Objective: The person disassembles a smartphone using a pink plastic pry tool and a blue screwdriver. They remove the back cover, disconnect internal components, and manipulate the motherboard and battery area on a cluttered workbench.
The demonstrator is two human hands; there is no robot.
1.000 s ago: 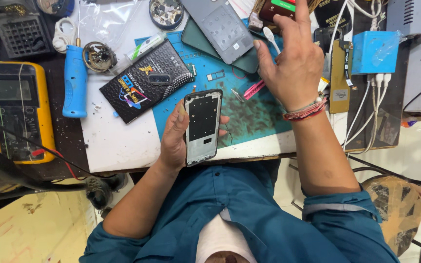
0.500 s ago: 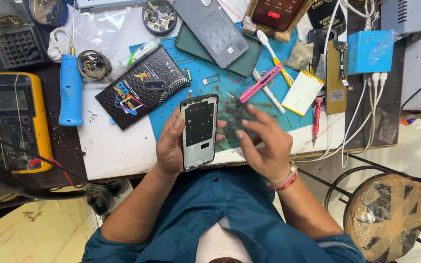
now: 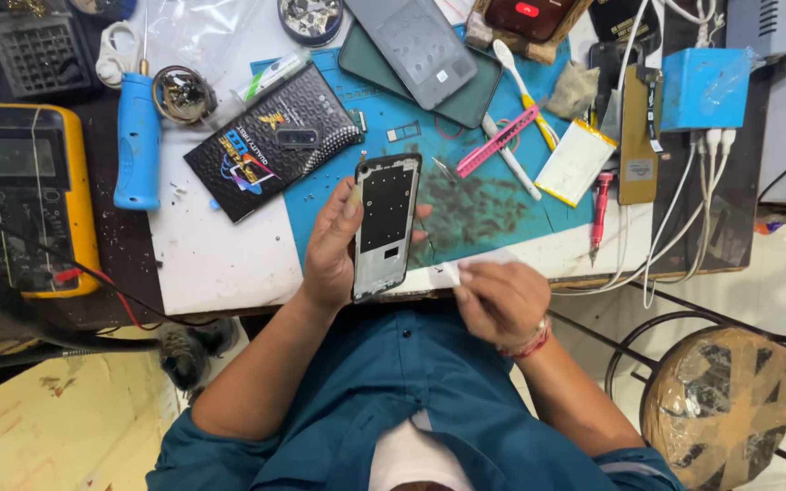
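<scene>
The left hand (image 3: 334, 250) grips a phone frame (image 3: 386, 227), long axis pointing away, above the blue mat (image 3: 502, 209). Just right of the frame, the right hand's (image 3: 502, 305) fingers (image 3: 470, 275) pinch a small white piece (image 3: 446, 271).

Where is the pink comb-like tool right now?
In the head view the pink tool lies on the blue mat, right of centre, crossing a white toothbrush, just up and right of the phone frame in the left hand.
</scene>
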